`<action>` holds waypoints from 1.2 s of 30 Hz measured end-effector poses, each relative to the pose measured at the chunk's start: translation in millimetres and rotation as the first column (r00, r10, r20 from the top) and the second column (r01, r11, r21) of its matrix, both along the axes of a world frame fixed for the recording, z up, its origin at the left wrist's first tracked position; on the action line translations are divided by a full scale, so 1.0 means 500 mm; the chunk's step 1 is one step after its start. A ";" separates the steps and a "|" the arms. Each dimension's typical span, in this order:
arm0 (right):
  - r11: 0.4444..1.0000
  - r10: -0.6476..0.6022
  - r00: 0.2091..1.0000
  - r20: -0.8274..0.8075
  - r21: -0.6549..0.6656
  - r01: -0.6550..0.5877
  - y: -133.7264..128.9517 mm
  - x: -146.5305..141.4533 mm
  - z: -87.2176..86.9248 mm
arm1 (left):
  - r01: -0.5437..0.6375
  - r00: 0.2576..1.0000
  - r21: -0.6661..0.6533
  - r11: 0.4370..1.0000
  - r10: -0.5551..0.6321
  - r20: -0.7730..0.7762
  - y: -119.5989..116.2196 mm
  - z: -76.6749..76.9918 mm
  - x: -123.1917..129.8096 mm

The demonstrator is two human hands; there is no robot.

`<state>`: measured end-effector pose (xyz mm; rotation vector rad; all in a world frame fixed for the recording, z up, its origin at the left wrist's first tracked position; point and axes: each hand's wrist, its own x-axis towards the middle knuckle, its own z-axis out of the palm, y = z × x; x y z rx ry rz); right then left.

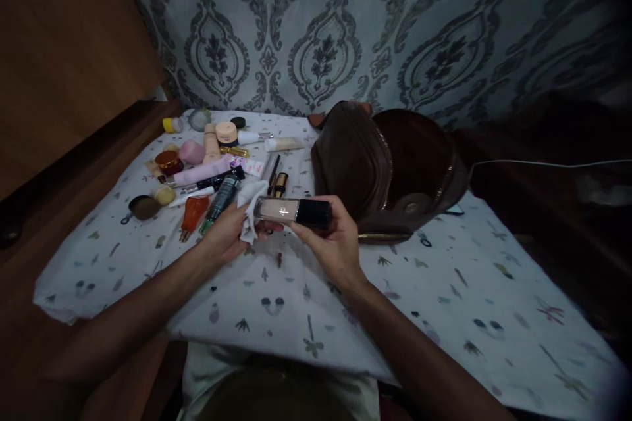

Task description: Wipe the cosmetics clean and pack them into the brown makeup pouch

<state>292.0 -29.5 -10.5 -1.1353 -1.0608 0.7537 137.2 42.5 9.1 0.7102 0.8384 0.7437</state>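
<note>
A foundation bottle (277, 210) with beige contents and a black cap lies sideways between my hands, above the cloth-covered table. My right hand (338, 243) is closed around its black cap end. In my left hand (228, 237) is a crumpled white wipe (251, 207), pressed against the bottle's base; some of those fingers are hidden behind the wipe and bottle. Just beyond my left hand lie a dark bottle with a green end (222, 198) and an orange bottle (194, 214). A gold and black tube (281, 183) rests behind the foundation bottle.
An open brown leather bag (350, 164) stands right of the cosmetics. Several jars, tubes and a pink sponge (191, 152) crowd the table's left side. A patterned white cloth (266, 342) covers the table. A wooden cabinet (74, 39) borders the left; a white cable (543, 163) runs right.
</note>
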 end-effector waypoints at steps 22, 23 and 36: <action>0.923 -0.255 0.940 0.227 0.347 0.166 0.025 0.342 0.269 | -0.020 0.973 0.035 0.999 0.028 -0.231 -0.009 -0.002 0.003; 0.937 -0.244 0.905 0.350 0.326 0.127 0.038 0.368 0.274 | -0.019 0.970 0.029 0.999 0.025 -0.241 -0.007 -0.006 0.002; 0.984 0.134 0.116 0.984 -0.146 0.101 0.188 0.432 0.265 | -0.134 0.923 -0.045 0.990 0.109 -0.368 -0.008 -0.007 0.010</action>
